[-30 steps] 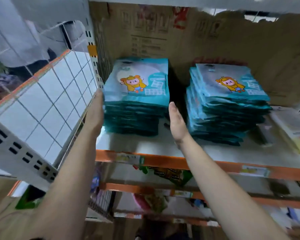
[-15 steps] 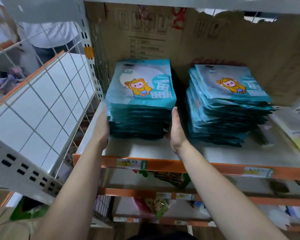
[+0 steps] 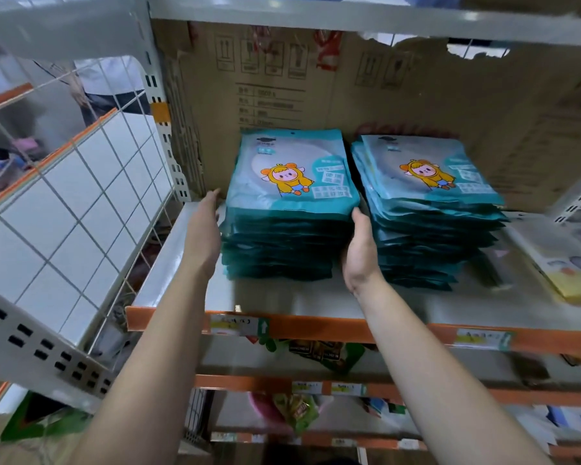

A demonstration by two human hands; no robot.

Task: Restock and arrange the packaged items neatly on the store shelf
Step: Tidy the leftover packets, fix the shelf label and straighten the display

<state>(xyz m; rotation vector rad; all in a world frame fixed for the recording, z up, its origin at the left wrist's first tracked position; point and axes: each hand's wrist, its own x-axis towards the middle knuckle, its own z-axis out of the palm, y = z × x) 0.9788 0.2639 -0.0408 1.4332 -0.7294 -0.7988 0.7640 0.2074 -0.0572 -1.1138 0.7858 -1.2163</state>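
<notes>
Both bare forearms reach up and forward, roughly parallel. The left grip (image 3: 203, 236) stands on edge, fingers straight and together, palm facing right. The right grip (image 3: 359, 253) mirrors it, thumb up, its fingers mostly hidden.

Teal packets (image 3: 291, 182) – yellow cartoon print; shelf edge (image 3: 316, 327) orange.

My one head-worn camera faced forward at the shelf (image 3: 316, 297) from close range, looking slightly down onto its deck; lower tiers (image 3: 249, 384) showed beneath it.
</notes>
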